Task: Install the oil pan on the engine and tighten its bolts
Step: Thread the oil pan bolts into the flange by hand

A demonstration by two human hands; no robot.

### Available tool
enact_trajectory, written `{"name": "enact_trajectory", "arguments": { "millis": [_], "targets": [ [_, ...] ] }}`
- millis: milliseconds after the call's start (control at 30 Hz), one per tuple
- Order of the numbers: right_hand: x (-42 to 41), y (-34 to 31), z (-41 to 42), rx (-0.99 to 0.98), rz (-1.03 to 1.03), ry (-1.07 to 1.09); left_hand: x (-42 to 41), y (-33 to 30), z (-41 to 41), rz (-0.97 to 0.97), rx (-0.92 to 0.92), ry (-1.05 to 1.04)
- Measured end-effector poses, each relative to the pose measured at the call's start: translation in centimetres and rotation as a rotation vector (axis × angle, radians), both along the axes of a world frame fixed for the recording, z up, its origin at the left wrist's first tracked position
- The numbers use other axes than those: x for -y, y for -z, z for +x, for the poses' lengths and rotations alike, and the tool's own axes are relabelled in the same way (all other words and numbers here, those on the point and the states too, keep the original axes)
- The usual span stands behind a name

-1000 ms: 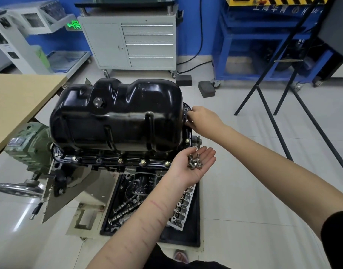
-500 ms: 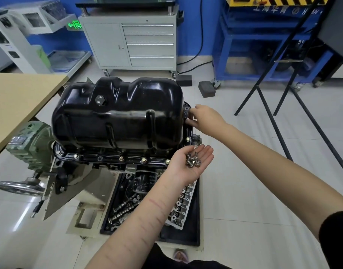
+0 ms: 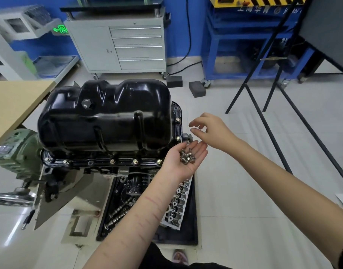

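- Head view: the left hand [image 3: 188,159] lies palm up, fingers straight and close together, and carries a small heap of loose bolts [image 3: 187,157] on the palm, near the base of the fingers.
- The left fingertips [image 3: 202,146] point away from the person and reach up to a small grey fitting [image 3: 186,137] that sticks out at the pan's right-hand corner; whether they touch it cannot be told.
- The right hand [image 3: 209,131] hovers just above and beyond the left fingertips, palm down, its fingers loosely bent and spread apart, holding nothing.
- The right thumb and forefinger point toward the pan's edge and stand apart from it, with a gap of floor showing between.
- The oil pan [image 3: 106,117], glossy black, sits on the engine [image 3: 100,166] to the left of both hands, with its flange just beyond the left fingertips.
- Fitted bolts [image 3: 135,161] show along the near flange, left of the left wrist, and two more fitted bolts [image 3: 177,119] sit on the right-hand flange, just across from the right fingertips.
- An oil filter [image 3: 135,183] hangs under the engine, just left of the left forearm.
- Below the left forearm a black tray [image 3: 194,210] on the floor holds a cylinder head [image 3: 178,202] and camshafts [image 3: 118,212].
- A wooden table [image 3: 13,105] stands far left of the pan, and a grey tool cabinet [image 3: 126,45] stands well beyond both hands.
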State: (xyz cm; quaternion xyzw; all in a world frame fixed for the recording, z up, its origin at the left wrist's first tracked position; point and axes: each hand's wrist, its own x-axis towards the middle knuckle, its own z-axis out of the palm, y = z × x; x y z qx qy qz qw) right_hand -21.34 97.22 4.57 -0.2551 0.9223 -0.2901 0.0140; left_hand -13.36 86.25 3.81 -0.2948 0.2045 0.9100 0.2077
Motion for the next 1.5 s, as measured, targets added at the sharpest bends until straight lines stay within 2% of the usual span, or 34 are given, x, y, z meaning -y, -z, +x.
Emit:
{"name": "enact_trajectory", "arguments": {
  "millis": [333, 533, 600, 667, 767, 867, 1000, 1167, 1367, 1500],
  "targets": [
    [4.5, 1.4, -4.3, -0.015, 0.132, 0.048, 0.0, -0.3, 0.3, 0.003, 0.001, -0.006],
    [3.9, 1.5, -3.7, 0.01, 0.097, 0.077, 0.1, -0.5, 0.3, -0.006, -0.005, -0.005],
    [3.1, 0.8, -2.5, 0.039, 0.013, 0.083, 0.1, -0.7, 0.3, -0.005, -0.006, -0.008],
    [1.7, -0.2, -0.8, 0.054, -0.162, 0.099, 0.2, -0.9, 0.2, 0.005, -0.021, -0.019],
    [-0.7, -1.7, 2.6, 0.076, -0.272, 0.01, 0.2, -1.3, 0.0, 0.026, -0.047, -0.039],
    [-1.9, -2.2, 5.4, 0.088, -0.093, -0.173, 0.0, -1.6, 0.0, 0.066, -0.035, -0.082],
    [-2.2, -2.1, 6.7, -0.033, 0.014, -0.185, -0.4, -1.8, 0.3, 0.129, -0.029, -0.103],
    [-2.0, -2.2, 7.6, -0.271, 0.026, -0.203, -0.6, -2.3, 0.9, 0.131, -0.024, -0.098],
    [-0.6, -4.7, 7.2, -0.169, -0.303, -0.072, -0.2, -4.9, 0.9, 0.106, -0.083, -0.105],
    [0.1, -6.5, 6.4, 0.057, -0.754, 0.042, 0.4, -6.3, 0.4, 0.047, -0.075, -0.086]
  ]
}}
